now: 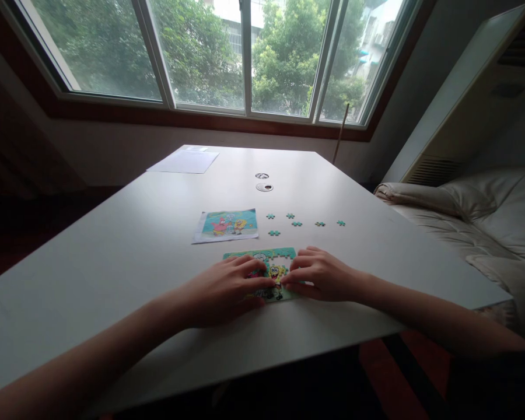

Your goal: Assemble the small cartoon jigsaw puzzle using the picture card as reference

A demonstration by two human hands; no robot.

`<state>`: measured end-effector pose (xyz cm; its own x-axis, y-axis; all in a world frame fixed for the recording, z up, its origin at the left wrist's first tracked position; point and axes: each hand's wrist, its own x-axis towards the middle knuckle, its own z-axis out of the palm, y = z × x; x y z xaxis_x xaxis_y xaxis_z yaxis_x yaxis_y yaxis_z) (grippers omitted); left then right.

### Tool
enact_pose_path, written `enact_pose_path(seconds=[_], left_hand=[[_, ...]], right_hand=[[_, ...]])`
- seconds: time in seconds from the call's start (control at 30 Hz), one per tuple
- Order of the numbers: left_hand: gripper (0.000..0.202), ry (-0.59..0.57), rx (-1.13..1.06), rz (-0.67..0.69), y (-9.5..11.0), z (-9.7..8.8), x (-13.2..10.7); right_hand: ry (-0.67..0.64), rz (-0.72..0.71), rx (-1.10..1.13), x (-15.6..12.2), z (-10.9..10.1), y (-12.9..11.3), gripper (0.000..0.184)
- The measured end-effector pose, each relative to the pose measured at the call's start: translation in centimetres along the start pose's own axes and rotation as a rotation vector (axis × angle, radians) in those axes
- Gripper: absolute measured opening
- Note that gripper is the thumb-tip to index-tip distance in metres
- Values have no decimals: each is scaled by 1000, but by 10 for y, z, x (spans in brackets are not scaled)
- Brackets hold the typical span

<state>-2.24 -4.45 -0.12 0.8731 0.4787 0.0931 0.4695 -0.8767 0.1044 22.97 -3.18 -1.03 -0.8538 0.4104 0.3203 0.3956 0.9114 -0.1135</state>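
A partly assembled jigsaw puzzle [276, 255] with a green border and a yellow cartoon figure lies near the table's front edge. Its upper right part has a pale gap. My left hand [227, 287] lies across the puzzle's left half with its fingers stretched out, covering much of the picture. At the right side, my right hand [317, 274] has its fingers bent and thumb and fingertips close together at the puzzle beside the gap. Whatever may be between those fingertips is hidden. Several loose green puzzle pieces [297, 224] are scattered just beyond the puzzle.
A printed picture sheet [230, 224] with cartoon figures lies behind the puzzle. Farther back on the white table [157, 233] are two round items [265, 187] and white paper [184, 162]. A pale sofa [476, 204] stands to the right; windows [201, 58] are ahead.
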Motion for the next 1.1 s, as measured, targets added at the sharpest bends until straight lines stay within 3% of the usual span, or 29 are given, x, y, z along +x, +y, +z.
enact_pose_path(seconds=[0.27, 0.5, 0.7, 1.1], left_hand=[[36, 3, 12, 10, 1, -2, 0], [35, 9, -21, 20, 0, -4, -1], [32, 5, -27, 24, 1, -6, 1], [30, 57, -21, 45, -1, -5, -1]], right_hand=[[5, 49, 116, 2, -8, 9, 19], [82, 420, -51, -19, -27, 73, 20], [49, 612, -144, -41, -33, 119, 26], [-13, 668, -68, -43, -34, 122, 20]])
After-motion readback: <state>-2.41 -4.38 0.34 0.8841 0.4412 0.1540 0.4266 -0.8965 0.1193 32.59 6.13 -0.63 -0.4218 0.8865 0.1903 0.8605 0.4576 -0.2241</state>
